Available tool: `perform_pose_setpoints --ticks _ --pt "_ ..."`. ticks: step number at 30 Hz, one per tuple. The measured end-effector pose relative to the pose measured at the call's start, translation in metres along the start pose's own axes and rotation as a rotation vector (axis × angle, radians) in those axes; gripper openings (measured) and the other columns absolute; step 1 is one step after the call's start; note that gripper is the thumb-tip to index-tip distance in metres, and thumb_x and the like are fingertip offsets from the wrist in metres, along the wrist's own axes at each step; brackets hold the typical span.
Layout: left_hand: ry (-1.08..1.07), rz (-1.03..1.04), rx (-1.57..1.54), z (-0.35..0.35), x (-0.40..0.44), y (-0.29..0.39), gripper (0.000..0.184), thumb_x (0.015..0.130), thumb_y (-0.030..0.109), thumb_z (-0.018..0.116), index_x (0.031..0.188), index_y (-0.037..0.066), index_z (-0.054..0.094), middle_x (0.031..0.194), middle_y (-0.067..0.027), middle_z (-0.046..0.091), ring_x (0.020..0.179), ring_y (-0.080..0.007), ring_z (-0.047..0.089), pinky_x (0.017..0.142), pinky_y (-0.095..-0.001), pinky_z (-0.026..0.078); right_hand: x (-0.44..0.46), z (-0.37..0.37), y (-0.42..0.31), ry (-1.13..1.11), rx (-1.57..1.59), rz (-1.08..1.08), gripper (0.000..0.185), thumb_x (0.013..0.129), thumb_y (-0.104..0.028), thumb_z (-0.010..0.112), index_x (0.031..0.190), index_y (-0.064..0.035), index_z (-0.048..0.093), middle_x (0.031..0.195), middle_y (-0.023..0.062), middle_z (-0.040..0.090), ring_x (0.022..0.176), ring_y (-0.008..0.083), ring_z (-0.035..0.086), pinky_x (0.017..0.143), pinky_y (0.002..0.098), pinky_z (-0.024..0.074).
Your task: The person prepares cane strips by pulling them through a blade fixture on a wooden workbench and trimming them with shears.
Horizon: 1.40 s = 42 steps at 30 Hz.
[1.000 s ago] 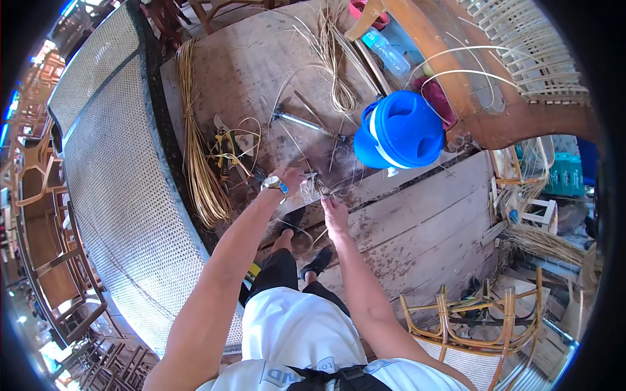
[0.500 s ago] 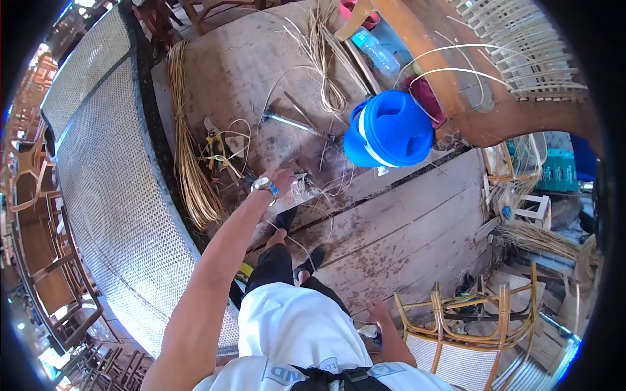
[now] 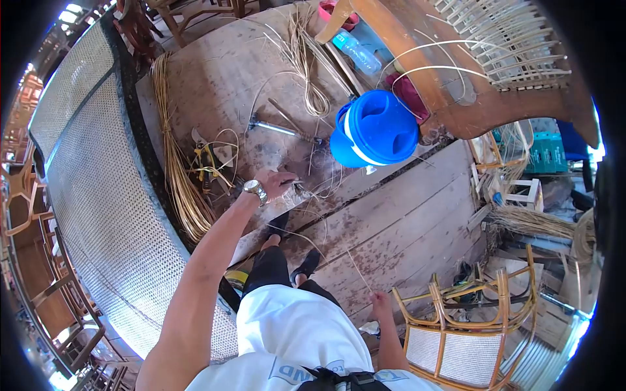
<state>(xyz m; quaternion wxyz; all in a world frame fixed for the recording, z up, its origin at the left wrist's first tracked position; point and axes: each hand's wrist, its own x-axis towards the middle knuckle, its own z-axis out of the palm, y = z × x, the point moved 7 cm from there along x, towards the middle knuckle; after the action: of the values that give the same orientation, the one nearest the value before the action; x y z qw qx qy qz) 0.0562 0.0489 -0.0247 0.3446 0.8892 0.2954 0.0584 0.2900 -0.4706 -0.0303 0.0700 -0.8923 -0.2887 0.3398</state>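
My left hand (image 3: 276,185), with a wristwatch (image 3: 255,190) on its wrist, is closed above the wooden boards. A small greyish piece shows at its fingertips, too small to name. Below my right side, my right hand (image 3: 381,305) is closed on a thin cane strand (image 3: 359,272) that runs up and away from it. Left of my left hand lie pruning shears (image 3: 198,138) and yellow-and-black handled pliers (image 3: 207,169), beside a long bundle of cane strips (image 3: 175,156). A coiled bundle of cane (image 3: 317,101) lies farther ahead.
A blue water jug (image 3: 381,130) stands right of centre, with a plastic bottle (image 3: 357,52) behind it. A woven cane panel (image 3: 111,176) fills the left side. On the right are a wooden chair frame (image 3: 417,55) and a rattan chair (image 3: 456,345).
My left hand has curled closed near the small greyish piece. My right hand has moved slightly up and now grips the cane strand. The whole view has shifted a little.
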Motion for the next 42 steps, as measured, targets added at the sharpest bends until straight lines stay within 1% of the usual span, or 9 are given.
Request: perform_pose_setpoints --ticks 15,18,22,24,27,30,32,40,42 --pt "0.027 -0.246 0.284 -0.003 -0.012 -0.001 0.018 0.091 0.024 0.051 0.105 0.015 0.053 0.082 -0.0140 0.067 0.076 -0.0328 0.066 0.062 -0.0472 0.051 -0.017 0.020 0.045 0.211 0.160 -0.050 0.018 0.085 -0.020 0.064 0.087 -0.0017 0.067 0.070 0.0115 0.064 0.064 0.0217 0.063 0.062 0.0319 0.0492" --pt "0.463 -0.434 0.019 -0.038 -0.085 0.034 0.017 0.090 0.017 0.052 0.105 0.010 0.047 0.074 -0.0153 0.064 0.068 -0.0360 0.064 0.060 -0.0474 0.050 -0.027 -0.015 0.011 0.210 0.318 0.196 0.021 0.087 -0.021 0.063 0.088 0.0001 0.067 0.071 0.0091 0.064 0.062 0.0180 0.060 0.060 0.0315 0.0483" --pt "-0.805 0.333 0.287 0.107 -0.181 0.138 0.020 0.088 0.026 0.052 0.096 0.012 0.063 0.090 -0.0150 0.064 0.088 -0.0357 0.062 0.073 -0.0429 0.051 0.000 0.006 0.042 0.186 0.624 0.364 0.023 0.088 -0.022 0.063 0.088 0.0011 0.066 0.069 0.0054 0.062 0.060 0.0142 0.057 0.058 0.0299 0.0464" --pt "-0.534 -0.071 0.093 0.138 -0.185 0.147 0.024 0.090 0.028 0.052 0.106 0.014 0.063 0.099 -0.0109 0.064 0.093 -0.0334 0.062 0.076 -0.0407 0.051 0.012 -0.001 0.001 0.226 0.496 0.111 0.024 0.088 -0.023 0.063 0.084 0.0004 0.065 0.067 0.0029 0.060 0.056 0.0106 0.051 0.053 0.0266 0.0419" --pt "0.103 -0.057 -0.289 0.139 -0.165 0.192 0.029 0.093 0.030 0.052 0.115 0.012 0.058 0.078 -0.0080 0.062 0.078 -0.0249 0.064 0.067 -0.0369 0.050 -0.003 -0.001 -0.095 -0.125 0.972 0.137 0.019 0.089 -0.021 0.062 0.082 -0.0038 0.061 0.066 0.0003 0.056 0.054 0.0084 0.048 0.049 0.0238 0.0377" --pt "-0.429 -0.538 -0.992 0.173 -0.150 0.231 0.035 0.091 0.035 0.056 0.111 0.006 0.059 0.083 -0.0015 0.064 0.063 -0.0141 0.056 0.059 -0.0311 0.049 -0.009 -0.006 -0.145 -0.213 1.274 0.027 0.015 0.090 -0.020 0.062 0.084 -0.0064 0.058 0.069 0.0006 0.056 0.055 0.0079 0.048 0.048 0.0218 0.0377" --pt "-0.808 -0.395 -0.905 0.192 -0.146 0.233 0.035 0.092 0.036 0.055 0.099 0.002 0.064 0.075 -0.0001 0.063 0.062 -0.0085 0.052 0.057 -0.0258 0.044 -0.009 -0.026 -0.116 -0.087 1.403 0.073 0.012 0.090 -0.017 0.061 0.083 -0.0069 0.059 0.068 0.0004 0.056 0.054 0.0076 0.048 0.047 0.0207 0.0375" --pt "-0.791 -0.268 -0.419 0.066 -0.144 0.112 0.029 0.089 0.033 0.061 0.091 0.005 0.066 0.073 -0.0012 0.063 0.064 -0.0098 0.055 0.060 -0.0283 0.045 -0.079 -0.087 0.263 0.615 1.409 0.579 0.016 0.086 -0.011 0.054 0.071 -0.0140 0.047 0.061 -0.0003 0.048 0.040 0.0076 0.038 0.031 0.0199 0.0255" --pt "-0.777 -0.307 -0.340 0.046 -0.141 0.098 0.030 0.089 0.034 0.061 0.091 0.005 0.066 0.072 -0.0007 0.063 0.064 -0.0094 0.054 0.059 -0.0278 0.044 -0.106 -0.073 0.350 0.749 1.311 0.840 0.013 0.084 -0.020 0.058 0.079 -0.0089 0.055 0.068 0.0048 0.056 0.048 0.0151 0.051 0.036 0.0277 0.0392"
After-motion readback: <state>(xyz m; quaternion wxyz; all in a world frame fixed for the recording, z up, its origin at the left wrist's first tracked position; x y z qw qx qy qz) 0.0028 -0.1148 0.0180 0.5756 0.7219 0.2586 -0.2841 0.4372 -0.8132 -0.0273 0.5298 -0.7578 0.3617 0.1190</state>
